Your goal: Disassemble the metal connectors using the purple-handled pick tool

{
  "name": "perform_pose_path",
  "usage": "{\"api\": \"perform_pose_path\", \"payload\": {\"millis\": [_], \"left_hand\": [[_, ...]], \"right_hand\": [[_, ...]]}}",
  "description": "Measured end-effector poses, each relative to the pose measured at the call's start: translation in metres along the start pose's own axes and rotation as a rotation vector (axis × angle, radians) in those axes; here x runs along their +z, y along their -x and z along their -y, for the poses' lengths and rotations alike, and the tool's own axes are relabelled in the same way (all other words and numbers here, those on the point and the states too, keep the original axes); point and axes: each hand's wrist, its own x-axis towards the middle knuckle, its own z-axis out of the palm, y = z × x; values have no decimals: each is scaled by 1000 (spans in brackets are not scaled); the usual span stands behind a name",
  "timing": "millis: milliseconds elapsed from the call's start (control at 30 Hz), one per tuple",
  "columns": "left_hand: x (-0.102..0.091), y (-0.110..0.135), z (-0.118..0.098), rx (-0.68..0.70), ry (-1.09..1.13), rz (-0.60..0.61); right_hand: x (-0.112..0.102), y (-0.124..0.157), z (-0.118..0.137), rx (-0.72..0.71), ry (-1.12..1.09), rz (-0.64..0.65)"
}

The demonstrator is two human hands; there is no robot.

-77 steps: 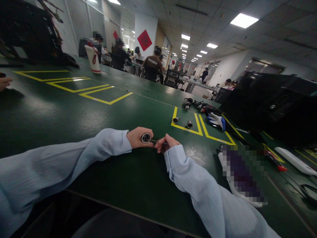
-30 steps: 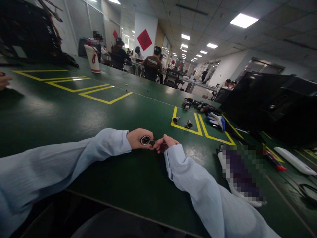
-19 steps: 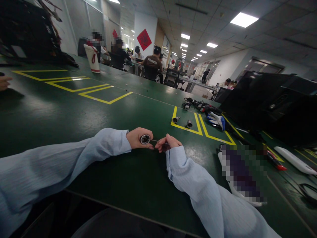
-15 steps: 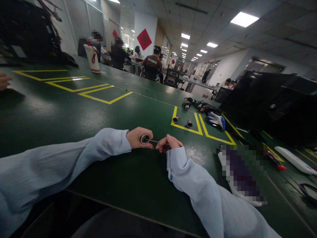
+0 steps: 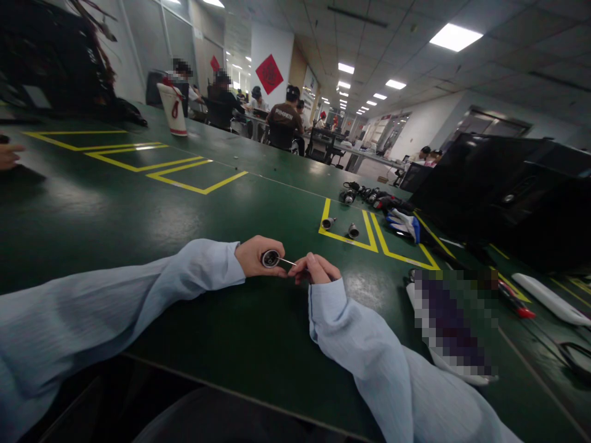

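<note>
My left hand (image 5: 253, 255) rests on the green table (image 5: 138, 209) and is closed round a small round metal connector (image 5: 270, 259), its open end facing me. My right hand (image 5: 316, 269) is closed in a pinch on a thin metal tool (image 5: 289, 263) whose tip reaches into the connector. Both wrists lie on the table. Light blue sleeves cover both arms.
Two more small metal connectors (image 5: 327, 223) (image 5: 353, 231) lie in a yellow-taped square. Behind them are a heap of dark parts (image 5: 364, 195) and a white-and-blue glove (image 5: 402, 223). A black case (image 5: 503, 197) stands at right. A white cup (image 5: 173, 109) stands far left. Another person's hand (image 5: 7, 155) shows at the left edge.
My right hand has turned slightly at the wrist, still holding the thin tool at the connector. The left hand has stayed in place.
</note>
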Motion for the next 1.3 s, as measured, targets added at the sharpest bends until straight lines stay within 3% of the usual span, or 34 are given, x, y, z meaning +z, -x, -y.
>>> {"api": "perform_pose_path", "payload": {"millis": [367, 600, 867, 1167, 1300], "left_hand": [[-2, 0, 2, -44, 4, 12], [-4, -4, 6, -94, -175, -23], [-20, -12, 31, -148, -358, -53], [-29, -26, 56, -71, -570, -64], [-26, -44, 67, -148, -626, -84]], "right_hand": [[-1, -3, -7, -34, -8, -81], [-5, -5, -10, -39, -30, -121], [-2, -7, -11, 1, -15, -197], [2, -9, -7, 35, 0, -265], [4, -11, -7, 34, 9, -295]]}}
